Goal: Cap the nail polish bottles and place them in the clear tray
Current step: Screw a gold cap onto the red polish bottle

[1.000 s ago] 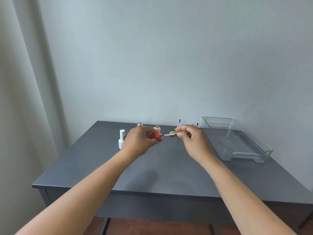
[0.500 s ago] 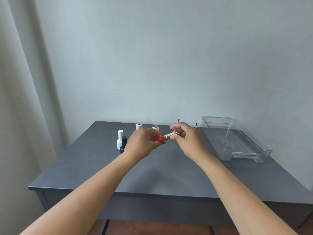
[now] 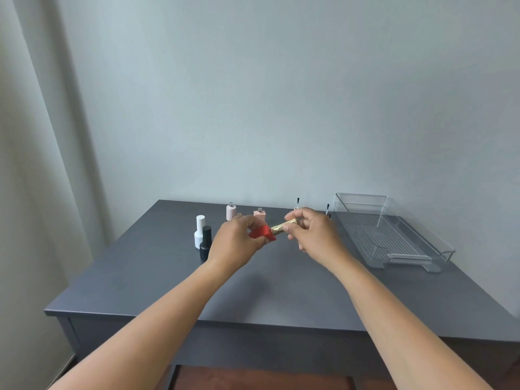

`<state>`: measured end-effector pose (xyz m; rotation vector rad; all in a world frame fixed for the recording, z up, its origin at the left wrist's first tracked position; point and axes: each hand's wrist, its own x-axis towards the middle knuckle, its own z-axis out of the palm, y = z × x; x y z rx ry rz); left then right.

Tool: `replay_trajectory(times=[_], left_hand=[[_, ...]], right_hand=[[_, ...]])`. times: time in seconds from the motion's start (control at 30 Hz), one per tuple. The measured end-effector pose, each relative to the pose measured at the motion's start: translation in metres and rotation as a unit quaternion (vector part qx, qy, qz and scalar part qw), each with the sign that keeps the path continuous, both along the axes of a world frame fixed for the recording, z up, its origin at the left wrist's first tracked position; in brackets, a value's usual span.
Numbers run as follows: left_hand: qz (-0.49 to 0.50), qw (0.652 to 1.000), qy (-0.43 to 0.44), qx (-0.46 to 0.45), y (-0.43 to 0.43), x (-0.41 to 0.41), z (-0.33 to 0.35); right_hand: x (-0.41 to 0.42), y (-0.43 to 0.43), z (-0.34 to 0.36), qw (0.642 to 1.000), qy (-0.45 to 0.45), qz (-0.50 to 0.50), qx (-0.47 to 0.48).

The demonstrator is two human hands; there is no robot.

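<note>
My left hand [image 3: 237, 240] is closed around the red bottle [image 3: 261, 232], hiding most of it; only one red corner shows at frame centre. My right hand [image 3: 312, 235] pinches the gold cap [image 3: 284, 226], which meets the bottle's neck; I cannot tell how far on it is seated. Both are held above the grey table [image 3: 281, 288].

Behind my hands, partly blocked: two pale pink open bottles, one rounded [image 3: 230, 211], one squarer [image 3: 260, 213]. Two brush caps stand bristles-up, one [image 3: 297, 202] mostly hidden by my right fingers, the other [image 3: 327, 209] near the tray. Left of centre: one white capped bottle [image 3: 199, 231] and one black capped bottle [image 3: 205, 243], just beside each other. One clear tray [image 3: 439, 242] sits at right, its interior holding no bottles.
</note>
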<state>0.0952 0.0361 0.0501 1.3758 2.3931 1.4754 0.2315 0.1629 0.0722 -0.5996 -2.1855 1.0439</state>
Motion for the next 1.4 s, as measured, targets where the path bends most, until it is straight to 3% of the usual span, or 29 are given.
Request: replay_trajectory(times=[0.33, 0.6, 0.93, 1.2, 1.4], left_hand=[[0.000, 1.000, 0.011, 0.007, 0.001, -0.001, -0.006], [0.005, 1.000, 0.017, -0.006, 0.000, -0.001, -0.009], [0.017, 0.999, 0.027, -0.014, 0.003, -0.003, -0.008], [0.017, 0.999, 0.030, -0.006, 0.002, -0.004, -0.009], [-0.027, 0.997, -0.052, -0.049, -0.001, -0.011, -0.005]], right_hand=[[0.002, 0.004, -0.007, 0.999, -0.022, -0.025, 0.022], [0.003, 0.007, -0.010, 0.992, -0.099, -0.061, 0.045], [0.000, 0.012, -0.021, 1.000, 0.004, -0.001, 0.020], [-0.001, 0.011, -0.016, 0.999, -0.020, -0.030, 0.038], [-0.002, 0.011, -0.014, 0.998, 0.011, 0.043, -0.044]])
